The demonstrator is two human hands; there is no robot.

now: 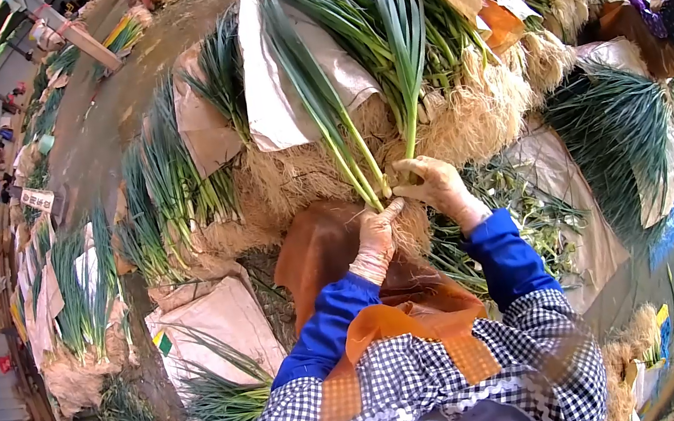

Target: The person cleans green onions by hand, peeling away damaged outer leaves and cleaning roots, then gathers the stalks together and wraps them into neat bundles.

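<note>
Green leafy stalks [326, 113] with pale stems fan upward between my hands, above my lap. My left hand [373, 243] is closed around the lower stems of some stalks. Beside it, my right hand [434, 187] pinches the base of another stalk [406, 81], its fingertips close to my left thumb. Pale stringy roots [411, 229] hang just below my hands. Right beyond them lies a large heap of similar stalks with tan roots [470, 119], partly covered by white sheets [272, 96]. A brown-orange apron [316, 246] covers my lap.
More bundles [81, 292] stand at the left, and a dark green bundle [611, 130] lies at the right. Loose leaves [518, 215] cover the ground right of my lap. A folded sack [222, 325] is at my left. Another person [667, 8] sits at the far right.
</note>
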